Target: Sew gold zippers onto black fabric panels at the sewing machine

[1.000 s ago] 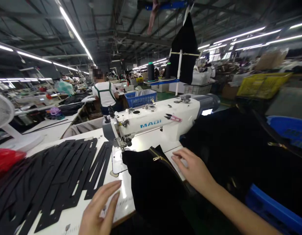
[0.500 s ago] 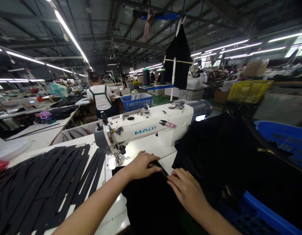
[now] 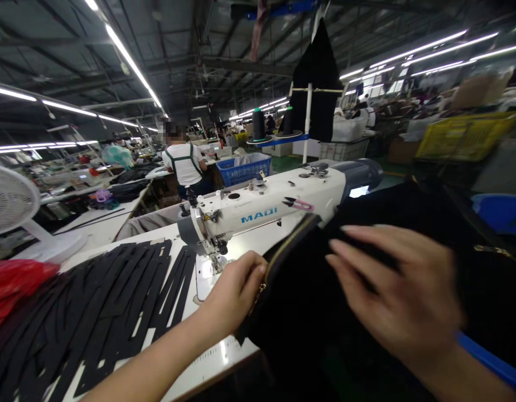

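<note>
A black cloth piece [image 3: 299, 279] with a gold zipper [image 3: 288, 241] along its edge is raised in front of the sewing machine [image 3: 258, 206]. My left hand [image 3: 240, 287] pinches this zipper edge, close to a gold zipper pull and right of the needle area. To the right, my right hand [image 3: 391, 285] hovers over the black cloth, blurred, with its fingers apart and nothing seen between them. Pink-handled snips [image 3: 298, 204] lie on the machine arm.
Black strips [image 3: 115, 301] cover the table's left part, beside a white fan [image 3: 15, 206] and a red bag [image 3: 19, 285]. Blue baskets [image 3: 498, 212] stand at the right under black fabric. A person [image 3: 184, 162] sits beyond the machine.
My left hand has lifted the zipper edge up from the machine bed. My right hand has let go of the cloth and moved right and nearer the camera. The view has turned slightly left.
</note>
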The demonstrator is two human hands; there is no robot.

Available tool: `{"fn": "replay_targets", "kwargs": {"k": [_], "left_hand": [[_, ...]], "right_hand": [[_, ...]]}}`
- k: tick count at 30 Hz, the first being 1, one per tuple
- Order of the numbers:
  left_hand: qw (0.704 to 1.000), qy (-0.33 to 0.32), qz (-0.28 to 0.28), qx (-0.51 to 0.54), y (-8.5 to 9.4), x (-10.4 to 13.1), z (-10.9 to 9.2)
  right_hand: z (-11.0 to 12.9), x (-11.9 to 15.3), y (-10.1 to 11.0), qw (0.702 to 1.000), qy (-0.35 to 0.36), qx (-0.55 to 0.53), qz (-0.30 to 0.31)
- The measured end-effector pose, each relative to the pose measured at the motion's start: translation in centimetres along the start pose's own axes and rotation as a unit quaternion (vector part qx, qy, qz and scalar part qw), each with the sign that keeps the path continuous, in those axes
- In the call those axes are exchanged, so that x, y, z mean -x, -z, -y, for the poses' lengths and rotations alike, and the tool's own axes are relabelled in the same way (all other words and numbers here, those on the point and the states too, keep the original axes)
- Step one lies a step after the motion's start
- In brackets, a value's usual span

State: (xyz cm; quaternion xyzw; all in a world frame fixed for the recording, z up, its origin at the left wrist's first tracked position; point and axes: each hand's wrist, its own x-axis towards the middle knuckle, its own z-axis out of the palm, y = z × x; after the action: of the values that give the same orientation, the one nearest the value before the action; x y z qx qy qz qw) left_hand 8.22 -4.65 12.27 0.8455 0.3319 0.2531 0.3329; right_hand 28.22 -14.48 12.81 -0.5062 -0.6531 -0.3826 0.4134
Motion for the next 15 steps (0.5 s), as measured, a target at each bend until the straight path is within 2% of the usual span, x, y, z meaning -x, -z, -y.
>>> {"fn": "replay_targets", "kwargs": {"k": [2,3,5,7,9,10,12,15], "left_hand": [[0.992,0.068,-0.074,0.075,-0.1,1.9,1.0],[0.983,0.115,-0.088,0.113,-0.4,2.9,2.1],[0.953,0.228,-0.085,0.183,-1.5,4.9,5.0],[0.924,0.300,-0.090,0.221,-2.5,6.8,7.6],[0.906,0.336,-0.089,0.243,-3.1,8.2,8.9],[0.900,0.346,-0.084,0.251,-3.1,8.7,9.2],[0.894,0.356,-0.074,0.263,-3.0,9.2,9.2],[0.906,0.328,-0.078,0.255,-2.6,9.2,9.0]], "right_hand": [[-0.3,-0.2,0.1,0.997,-0.062,0.017,-0.029],[-0.3,0.4,-0.5,0.996,-0.091,0.008,-0.009],[0.1,2.8,-2.6,0.983,-0.137,-0.031,0.121],[0.7,5.4,-4.9,0.922,-0.219,-0.074,0.311],[1.4,7.2,-6.5,0.854,-0.281,-0.088,0.429],[1.7,7.7,-7.0,0.830,-0.298,-0.081,0.464],[2.0,8.0,-7.4,0.809,-0.306,-0.046,0.500],[2.0,8.0,-7.4,0.804,-0.305,-0.029,0.511]]}}
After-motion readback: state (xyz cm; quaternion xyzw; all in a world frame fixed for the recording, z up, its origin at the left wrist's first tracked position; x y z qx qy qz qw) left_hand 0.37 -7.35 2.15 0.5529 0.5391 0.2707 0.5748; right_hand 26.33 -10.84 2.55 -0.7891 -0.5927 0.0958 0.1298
